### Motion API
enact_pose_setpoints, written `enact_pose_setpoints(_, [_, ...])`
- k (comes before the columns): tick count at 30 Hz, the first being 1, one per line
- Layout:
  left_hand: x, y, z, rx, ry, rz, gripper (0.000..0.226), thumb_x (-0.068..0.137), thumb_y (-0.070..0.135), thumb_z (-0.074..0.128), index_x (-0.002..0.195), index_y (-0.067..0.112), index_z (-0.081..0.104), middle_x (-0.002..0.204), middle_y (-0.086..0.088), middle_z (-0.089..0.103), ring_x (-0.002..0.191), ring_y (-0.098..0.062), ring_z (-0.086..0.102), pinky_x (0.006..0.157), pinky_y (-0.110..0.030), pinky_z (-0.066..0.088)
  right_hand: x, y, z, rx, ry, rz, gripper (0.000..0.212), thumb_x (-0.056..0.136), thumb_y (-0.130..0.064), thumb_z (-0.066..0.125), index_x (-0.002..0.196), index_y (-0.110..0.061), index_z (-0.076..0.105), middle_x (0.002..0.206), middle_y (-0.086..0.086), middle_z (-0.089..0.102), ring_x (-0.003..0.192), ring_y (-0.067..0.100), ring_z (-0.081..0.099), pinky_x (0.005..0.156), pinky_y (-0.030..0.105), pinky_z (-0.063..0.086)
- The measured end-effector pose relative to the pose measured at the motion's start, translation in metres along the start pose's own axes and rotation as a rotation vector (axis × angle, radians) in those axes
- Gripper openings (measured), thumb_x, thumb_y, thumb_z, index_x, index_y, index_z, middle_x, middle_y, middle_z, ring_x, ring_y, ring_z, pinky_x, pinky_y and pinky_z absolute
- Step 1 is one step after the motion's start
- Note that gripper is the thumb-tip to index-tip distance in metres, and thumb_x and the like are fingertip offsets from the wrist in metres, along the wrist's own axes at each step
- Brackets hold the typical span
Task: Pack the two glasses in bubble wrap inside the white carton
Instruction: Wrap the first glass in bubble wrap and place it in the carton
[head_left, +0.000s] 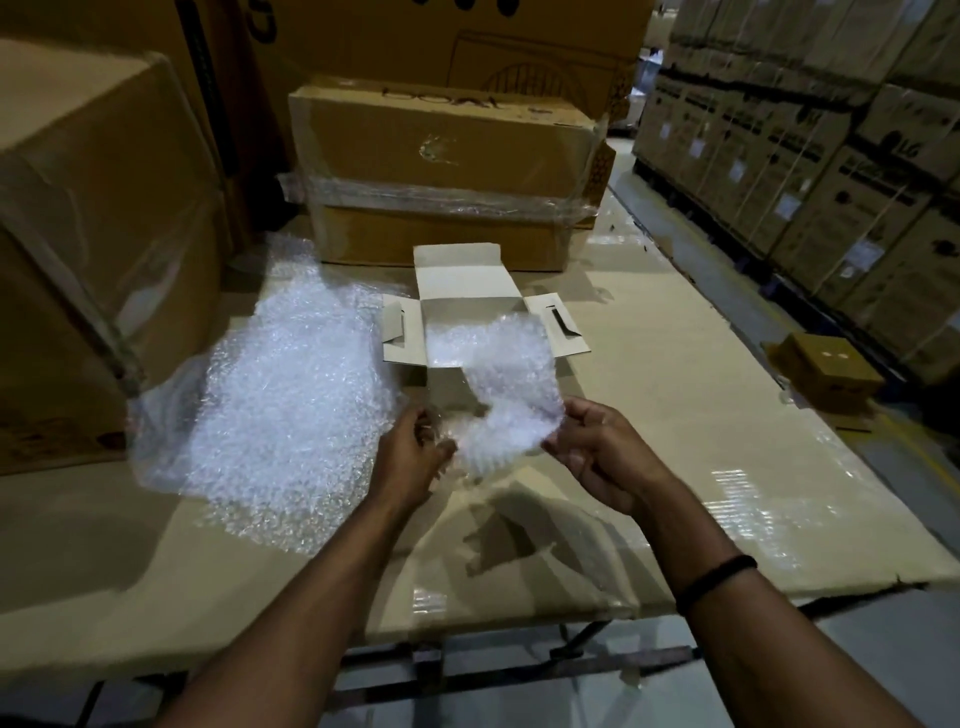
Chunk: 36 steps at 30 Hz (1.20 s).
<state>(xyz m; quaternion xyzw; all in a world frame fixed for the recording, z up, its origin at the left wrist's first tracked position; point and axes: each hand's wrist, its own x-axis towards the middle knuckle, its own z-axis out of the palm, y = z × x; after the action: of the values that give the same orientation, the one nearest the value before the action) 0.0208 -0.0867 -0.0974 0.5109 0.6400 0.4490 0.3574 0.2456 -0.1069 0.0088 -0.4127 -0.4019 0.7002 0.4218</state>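
Bubble wrap is what we hold: a small piece of bubble wrap (498, 395) hangs between both hands above the cardboard-covered table (701, 467). Our left hand (415, 452) has its fingers (441, 449) curled round the piece's lower left edge, and our right hand (597, 452) pinches the lower right edge between thumb and curled fingers (563, 449), so the crumpled lower part bunches between the two grips. From there the piece rises away from us, and its upper part overlaps the mouth of the white carton (467, 280) in our view. We cannot tell whether it reaches inside, nor whether a glass is folded into it. The carton lies just beyond our hands, its lid and side flaps spread open. A large sheet of bubble wrap (291, 389) is spread on the table to the left, touching the carton's left flap. A black band (717, 574) circles our right wrist. Behind the carton stands a film-wrapped brown box (441, 150), and a small brown box (826, 371) sits off the table's right edge.
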Motion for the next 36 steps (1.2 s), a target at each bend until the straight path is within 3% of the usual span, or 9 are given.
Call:
enact_pose_setpoints(4, [-0.010,-0.014,-0.006,-0.085,-0.115,0.036,0.063,0.066,0.027,0.087,0.124,0.025,0.061,0.108,0.007,0.072,0.099,-0.010,0.068,0.086,-0.034,0.056,0.014,0.006,0.028,-0.065,0.069,-0.123,0.034,0.081,0.019,0.058,0.109,0.001,0.064,0.101,0.017,0.072,0.086,0.024,0.069,0.077,0.027,0.057])
enact_pose_setpoints(6, [-0.010,-0.015,-0.008,-0.109,-0.129,0.049,0.060,0.064,0.033,0.086,0.119,0.029,0.062,0.108,0.007,0.072,0.100,-0.011,0.068,0.090,-0.040,0.055,0.028,0.012,0.041,-0.215,0.215,-0.212,0.018,0.083,0.009,0.066,0.095,-0.004,0.069,0.091,0.012,0.073,0.079,0.021,0.070,0.075,0.028,0.058])
enact_pose_setpoints(11, [-0.013,-0.011,-0.004,-0.243,-0.166,0.001,0.052,0.068,0.029,0.087,0.114,0.033,0.064,0.104,0.005,0.074,0.098,-0.016,0.070,0.086,-0.049,0.057,0.056,0.031,0.060,-1.148,0.443,-0.684,0.017,0.079,-0.010,0.076,0.096,-0.009,0.074,0.101,0.002,0.064,0.081,0.016,0.060,0.073,0.024,0.049])
enact_pose_setpoints(16, [-0.012,-0.014,-0.005,-0.295,-0.165,-0.016,0.051,0.066,0.031,0.084,0.114,0.029,0.063,0.101,0.002,0.073,0.095,-0.023,0.070,0.083,-0.054,0.056,0.062,0.017,0.068,-1.787,0.058,-0.721,0.020,0.075,-0.013,0.059,0.086,-0.014,0.075,0.093,0.006,0.072,0.085,0.032,0.062,0.079,0.037,0.045])
enact_pose_setpoints(22, [-0.018,-0.005,-0.005,-0.498,-0.250,-0.035,0.047,0.073,0.006,0.077,0.114,0.024,0.064,0.104,-0.010,0.072,0.098,-0.033,0.069,0.080,-0.050,0.057,0.051,-0.010,0.070,-1.882,-0.166,-0.242,0.051,0.087,-0.049,0.038,0.127,-0.026,0.059,0.125,-0.001,0.064,0.124,0.023,0.044,0.100,0.040,0.024])
enact_pose_setpoints(26, [-0.020,-0.002,-0.008,-0.557,-0.220,-0.106,0.034,0.074,0.006,0.079,0.098,0.025,0.065,0.083,-0.002,0.069,0.078,-0.029,0.066,0.062,-0.039,0.051,0.058,-0.012,0.088,-1.990,-0.313,-0.014,0.043,0.103,-0.043,0.025,0.135,-0.028,0.050,0.144,0.003,0.048,0.134,0.029,0.033,0.105,0.044,0.019])
enact_pose_setpoints(29, [-0.022,0.001,-0.010,-0.581,-0.231,-0.125,0.038,0.078,0.003,0.075,0.108,0.025,0.066,0.088,-0.007,0.070,0.080,-0.035,0.066,0.064,-0.046,0.055,0.064,-0.011,0.095,-1.978,-0.362,0.112,0.050,0.103,-0.046,0.015,0.139,-0.032,0.046,0.151,0.005,0.042,0.140,0.034,0.026,0.109,0.051,0.014])
enact_pose_setpoints(32, [-0.021,0.003,-0.012,-0.511,-0.219,-0.088,0.039,0.074,0.009,0.080,0.108,0.023,0.066,0.101,-0.014,0.070,0.096,-0.039,0.067,0.080,-0.058,0.055,0.061,-0.009,0.090,-1.953,-0.275,0.027,0.050,0.094,-0.064,0.031,0.116,-0.032,0.063,0.132,0.006,0.059,0.132,0.031,0.037,0.106,0.050,0.022])
enact_pose_setpoints(36, [-0.021,0.007,-0.013,-0.411,-0.211,-0.086,0.037,0.074,0.013,0.081,0.103,0.026,0.064,0.094,-0.018,0.066,0.077,-0.026,0.064,0.064,-0.056,0.055,0.059,-0.004,0.080,-1.888,-0.022,-0.449,0.043,0.088,-0.042,0.063,0.129,-0.028,0.058,0.137,-0.005,0.054,0.120,0.024,0.048,0.098,0.042,0.034])
